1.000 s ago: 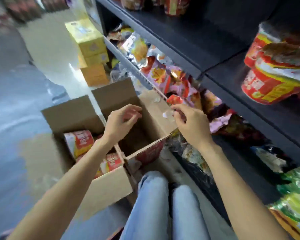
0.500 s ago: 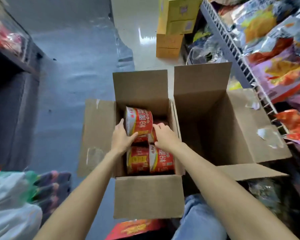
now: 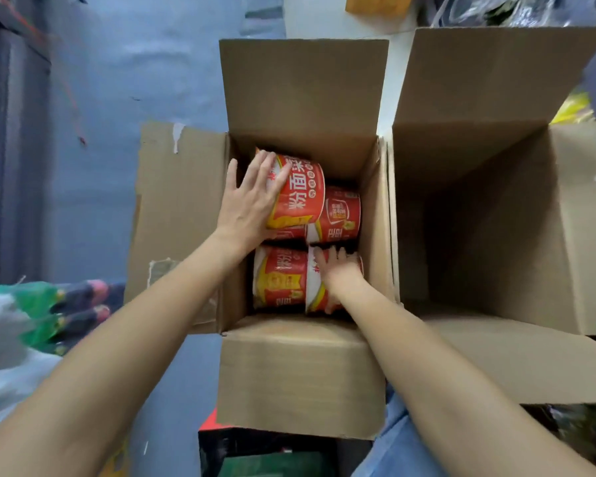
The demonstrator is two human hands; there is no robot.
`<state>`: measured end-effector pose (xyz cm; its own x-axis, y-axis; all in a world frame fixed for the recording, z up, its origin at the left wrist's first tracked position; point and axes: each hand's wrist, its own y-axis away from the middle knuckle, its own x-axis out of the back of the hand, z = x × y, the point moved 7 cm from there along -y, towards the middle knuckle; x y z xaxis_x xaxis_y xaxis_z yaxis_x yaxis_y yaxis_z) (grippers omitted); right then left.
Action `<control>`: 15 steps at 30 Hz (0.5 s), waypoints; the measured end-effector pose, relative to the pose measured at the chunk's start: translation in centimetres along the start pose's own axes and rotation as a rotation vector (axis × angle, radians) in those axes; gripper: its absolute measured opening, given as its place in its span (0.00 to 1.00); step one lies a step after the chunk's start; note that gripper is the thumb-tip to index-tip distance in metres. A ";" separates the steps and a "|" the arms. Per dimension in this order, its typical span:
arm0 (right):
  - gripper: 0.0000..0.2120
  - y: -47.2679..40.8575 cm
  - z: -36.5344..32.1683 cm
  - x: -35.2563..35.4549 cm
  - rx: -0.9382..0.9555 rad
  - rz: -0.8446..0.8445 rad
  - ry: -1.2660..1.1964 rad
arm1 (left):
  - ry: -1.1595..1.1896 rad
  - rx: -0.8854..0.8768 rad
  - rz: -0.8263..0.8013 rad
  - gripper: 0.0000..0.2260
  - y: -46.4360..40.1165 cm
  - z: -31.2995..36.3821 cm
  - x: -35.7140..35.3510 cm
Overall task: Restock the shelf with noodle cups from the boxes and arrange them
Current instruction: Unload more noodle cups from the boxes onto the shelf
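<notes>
Left hand (image 3: 246,204) spread flat against top noodle cup (image 3: 298,191), lying sideways just right of palm. Right hand (image 3: 338,273) deeper in box (image 3: 303,373), curled onto lower cup (image 3: 319,287).

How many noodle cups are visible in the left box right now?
4: top cup under the left hand; far-right cup; near-left cup; near-right cup under the right hand. More may lie beneath.
</notes>
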<state>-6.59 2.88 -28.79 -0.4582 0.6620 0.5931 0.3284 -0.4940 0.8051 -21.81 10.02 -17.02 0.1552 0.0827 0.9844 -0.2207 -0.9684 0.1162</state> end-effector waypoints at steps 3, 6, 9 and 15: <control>0.48 0.0 0.3 0.6 0.003 0.024 -0.057 | 0.088 0.009 -0.066 0.50 0.0 0.1 0.2; 0.41 1.5 0.3 2.5 0.046 0.131 -0.049 | 0.302 0.108 -0.072 0.47 0.4 -0.3 0.6; 0.45 3.5 0.2 4.3 0.059 0.206 -0.043 | 0.490 0.218 -0.097 0.49 1.2 -1.1 0.6; 0.46 8.7 0.3 8.2 0.094 0.484 -0.106 | 0.817 0.320 -0.023 0.46 2.4 -1.5 0.5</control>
<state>-7.25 4.13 -16.92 -0.1497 0.4254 0.8926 0.5576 -0.7092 0.4315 -23.74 8.09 -16.05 -0.6090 0.1273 0.7829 0.0735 -0.9737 0.2156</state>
